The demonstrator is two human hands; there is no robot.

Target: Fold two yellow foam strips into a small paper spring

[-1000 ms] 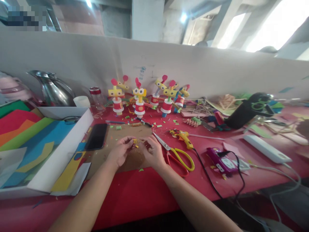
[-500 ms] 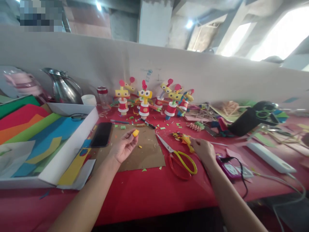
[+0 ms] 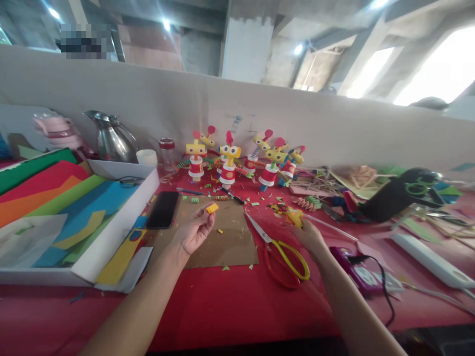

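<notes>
My left hand (image 3: 195,231) pinches a small, folded yellow paper piece (image 3: 212,208) between thumb and fingertips, above a brown cardboard mat (image 3: 226,249). Around the handle of a yellow hot glue gun (image 3: 295,217) the fingers of my right hand (image 3: 309,237) are closed; a clear glue stick (image 3: 334,228) juts from its back. Its nozzle end lies over small yellow and red scraps and is hard to make out. Between the hands, scissors (image 3: 276,247) with one red and one yellow handle rest on the table. A tiny yellow bit (image 3: 220,231) lies on the mat.
Several paper robot figures (image 3: 227,165) stand at the back by a white partition. At left are a white box (image 3: 118,232) of coloured paper, a phone (image 3: 162,210) and a steel jug (image 3: 113,138). Rightward sit a purple power strip (image 3: 354,272), cords and a black holder (image 3: 393,195).
The camera view has shifted. My right hand has turned and lifted the glue gun slightly, so more of its body shows. My left hand still holds the yellow piece, now at a different angle.
</notes>
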